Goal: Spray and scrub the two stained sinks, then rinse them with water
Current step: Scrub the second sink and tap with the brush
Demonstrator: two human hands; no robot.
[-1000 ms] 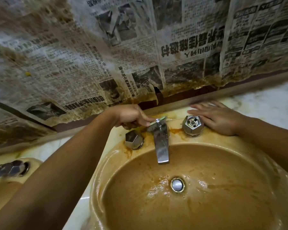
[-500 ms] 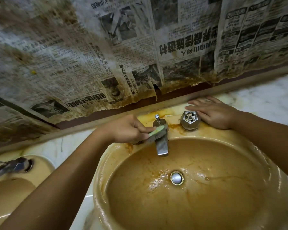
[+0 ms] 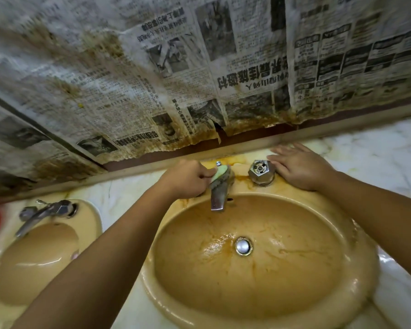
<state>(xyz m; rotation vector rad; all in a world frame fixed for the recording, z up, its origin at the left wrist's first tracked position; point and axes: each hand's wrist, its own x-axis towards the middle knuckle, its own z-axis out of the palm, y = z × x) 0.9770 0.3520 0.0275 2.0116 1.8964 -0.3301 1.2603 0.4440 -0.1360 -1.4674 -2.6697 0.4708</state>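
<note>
As sponge [image 3: 220,174] climbs faucet [image 3: 217,201], right hand [image 3: 299,169] unmoved

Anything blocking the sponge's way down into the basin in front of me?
Nothing visible. The left hand grips the sponge on the spout, right above the basin's open bowl. The right hand lies flat beside the tap handle, clear of that path.

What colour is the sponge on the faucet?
The sponge is light green with a grey scrub layer; head view.
</note>
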